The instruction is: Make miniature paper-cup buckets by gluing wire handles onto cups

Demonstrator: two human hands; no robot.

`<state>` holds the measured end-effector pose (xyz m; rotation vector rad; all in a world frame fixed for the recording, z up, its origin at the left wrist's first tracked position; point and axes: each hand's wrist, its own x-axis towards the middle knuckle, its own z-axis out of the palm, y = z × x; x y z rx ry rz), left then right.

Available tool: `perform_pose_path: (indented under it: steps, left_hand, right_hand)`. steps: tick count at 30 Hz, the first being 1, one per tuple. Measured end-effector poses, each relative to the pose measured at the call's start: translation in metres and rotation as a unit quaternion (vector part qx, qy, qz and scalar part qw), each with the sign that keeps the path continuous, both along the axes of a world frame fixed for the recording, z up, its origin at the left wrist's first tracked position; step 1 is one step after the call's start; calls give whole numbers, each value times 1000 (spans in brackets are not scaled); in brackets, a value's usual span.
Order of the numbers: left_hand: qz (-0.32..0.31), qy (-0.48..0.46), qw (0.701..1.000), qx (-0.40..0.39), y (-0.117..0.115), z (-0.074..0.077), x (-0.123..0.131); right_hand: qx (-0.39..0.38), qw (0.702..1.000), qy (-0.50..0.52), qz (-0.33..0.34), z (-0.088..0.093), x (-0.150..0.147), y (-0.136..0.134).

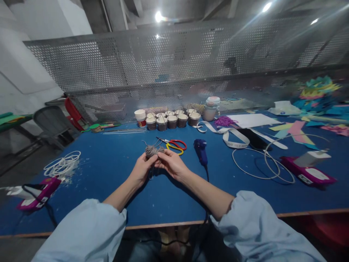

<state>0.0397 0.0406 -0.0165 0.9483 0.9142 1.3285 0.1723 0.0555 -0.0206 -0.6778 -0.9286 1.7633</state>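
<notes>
Blue worktable [95, 171], a grey yarn bundle [151, 151] gathered between two hands

Behind the table runs a long grey perforated metal screen [163, 62], with ceiling lamps glowing above it. Seen from the head camera, the loosely rounded yarn bundle is near the middle of the tabletop, just in front of the person. The left hand [141, 165] has thumb and fingers pinched on its near side; the right hand [173, 163] grips it from the other side, thumb pressed down and fingers curled beneath.

As for progress, the strands look already gathered into a compact bunch, but stray ends trail beyond and below it, so it seems unfinished. Just past the hands lie scissors with one red and one yellow handle [168, 142], held by neither hand. Right of them rests a dark blue glue gun [201, 151], also unheld. Farther back, small white-rimmed cups with dark sides and thin looped handles [172, 122] stand grouped and appear complete, beside a stack of plain white paper cups [140, 117] with no such handles visible.
</notes>
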Motion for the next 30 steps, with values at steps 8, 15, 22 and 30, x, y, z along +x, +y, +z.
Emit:
perform_pose_path:
  steps: [8,15,22,30]
  left_hand:
    - [107,-75,991,28,15,42,-41]
    - [87,-67,992,58,0,93,-54]
    - [-88,113,988,56,-14,111,-24]
    - [-149,108,981,57,1,133,-17]
  right_hand:
    - [96,974,-144,-145,18,31,17]
    - [173,954,-183,-162,52,45,29]
    - [493,826,-268,47,128,22,0]
    - [596,612,-509,107,181,13,7]
